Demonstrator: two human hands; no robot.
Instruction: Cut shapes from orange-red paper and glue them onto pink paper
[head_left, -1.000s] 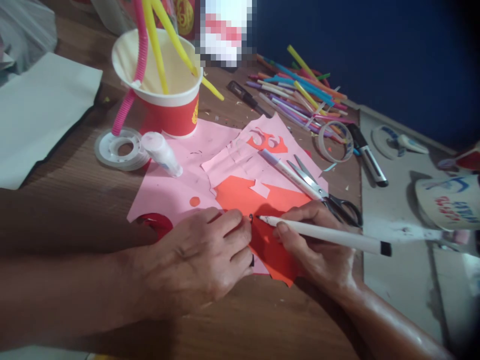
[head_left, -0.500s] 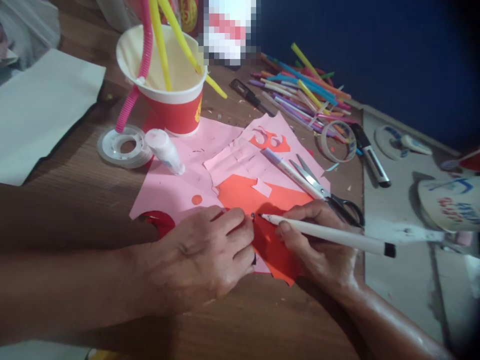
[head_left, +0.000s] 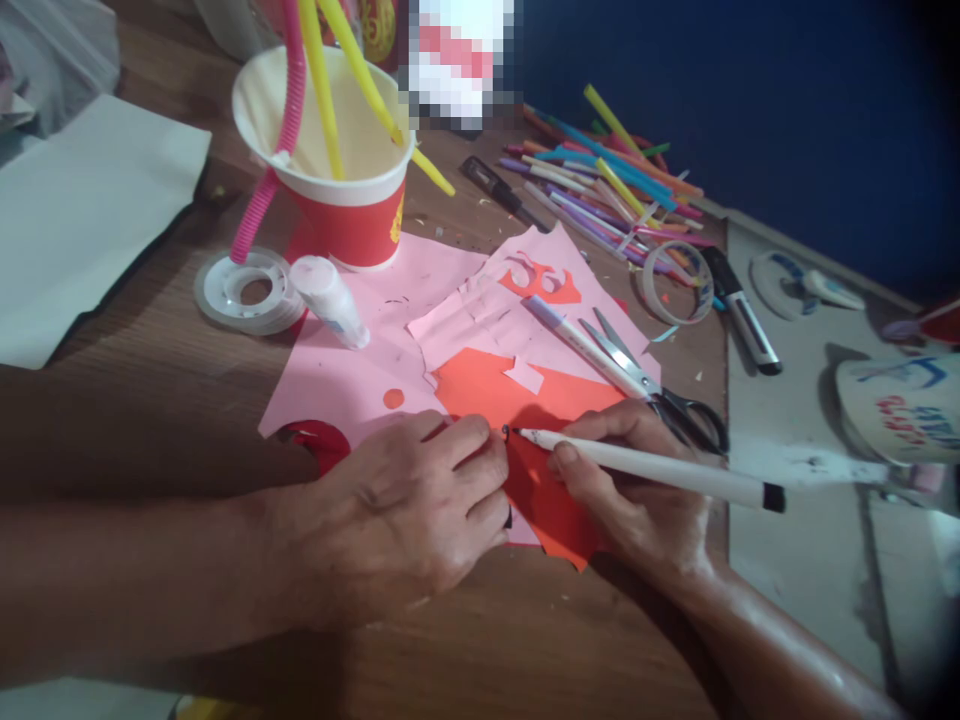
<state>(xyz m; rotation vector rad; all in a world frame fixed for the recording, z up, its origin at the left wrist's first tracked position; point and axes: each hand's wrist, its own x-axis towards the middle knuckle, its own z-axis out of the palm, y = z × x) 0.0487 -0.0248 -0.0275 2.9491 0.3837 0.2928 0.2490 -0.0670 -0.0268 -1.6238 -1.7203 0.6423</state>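
My right hand [head_left: 637, 490] grips a white marker [head_left: 660, 467], its black tip pointing left. That tip is at or very near a tiny black-marked piece by the fingertips of my left hand [head_left: 427, 510]. The left fingers are curled together, and what they pinch is mostly hidden. Below both hands lies a sheet of orange paper [head_left: 480, 385] on top of pink paper [head_left: 337, 370]. An orange paper dot [head_left: 394, 399] rests left of the orange sheet. Beyond my right hand, black-handled scissors [head_left: 637, 375] lie beside another pen [head_left: 577, 340].
A red and white paper cup [head_left: 345, 225] with bent straws stands at the back left. A tape roll [head_left: 244, 290] and a white glue stick [head_left: 330, 300] are in front of it. Straws [head_left: 615, 180] are heaped at the back right, near a black-capped marker [head_left: 742, 310].
The marker in my right hand has shifted slightly left, bringing its tip closer to the tiny piece. My left hand has stayed almost still.
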